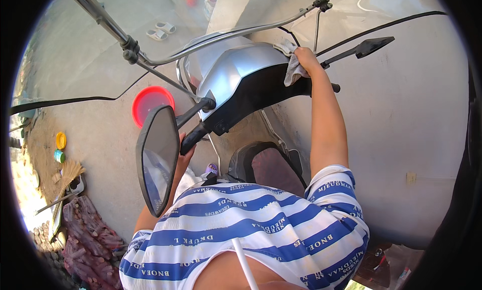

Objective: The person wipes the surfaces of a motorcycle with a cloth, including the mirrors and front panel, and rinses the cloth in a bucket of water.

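Note:
My right hand [307, 59] holds a crumpled grey-white cloth [295, 69] against the right end of the silver scooter front cowl [235, 65]. Part of the cloth hangs down over the black inner panel [260, 87]. Lower and to the left, my left hand [184, 156] is around the black left handlebar grip [194, 139]. The left mirror [160, 162] hides much of that hand and forearm. Beyond my right hand, the right mirror [374, 47] sticks out on its stalk.
A metal canopy frame [226, 35] with clear sheeting crosses above the cowl. Below lies the scooter seat [276, 165]. At left are a red basin [152, 101], a straw broom [71, 173] and red net sacks [84, 237]. White slippers [161, 30] lie ahead; a pale wall [399, 120] stands right.

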Demonstrator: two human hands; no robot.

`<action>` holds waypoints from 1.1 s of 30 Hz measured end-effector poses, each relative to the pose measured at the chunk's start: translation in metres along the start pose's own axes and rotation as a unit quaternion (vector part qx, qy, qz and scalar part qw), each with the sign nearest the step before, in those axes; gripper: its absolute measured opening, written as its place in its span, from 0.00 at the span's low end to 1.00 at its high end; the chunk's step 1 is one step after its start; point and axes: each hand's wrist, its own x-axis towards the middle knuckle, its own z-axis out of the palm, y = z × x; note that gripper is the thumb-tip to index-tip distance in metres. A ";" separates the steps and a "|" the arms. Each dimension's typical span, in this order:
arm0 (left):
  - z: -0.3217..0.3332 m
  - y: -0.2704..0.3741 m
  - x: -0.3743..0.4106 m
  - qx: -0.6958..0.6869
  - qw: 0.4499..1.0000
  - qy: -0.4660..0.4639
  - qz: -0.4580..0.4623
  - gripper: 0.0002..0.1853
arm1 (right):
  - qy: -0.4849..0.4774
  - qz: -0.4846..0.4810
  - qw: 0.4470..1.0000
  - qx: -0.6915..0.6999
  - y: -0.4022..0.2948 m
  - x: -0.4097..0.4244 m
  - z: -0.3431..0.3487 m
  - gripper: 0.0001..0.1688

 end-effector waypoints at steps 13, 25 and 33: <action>0.011 -0.022 0.000 -0.038 0.997 0.000 0.067 0.27 | 0.257 -0.034 0.798 0.545 -0.034 -0.105 0.063 0.22; -0.047 0.017 -0.006 -0.118 0.975 -0.063 0.178 0.25 | 0.033 -0.186 0.462 0.867 -0.077 -0.262 0.082 0.49; -0.018 0.068 -0.008 -0.395 0.846 -0.357 0.036 0.25 | 0.007 -0.152 0.413 0.898 -0.073 -0.321 0.101 0.57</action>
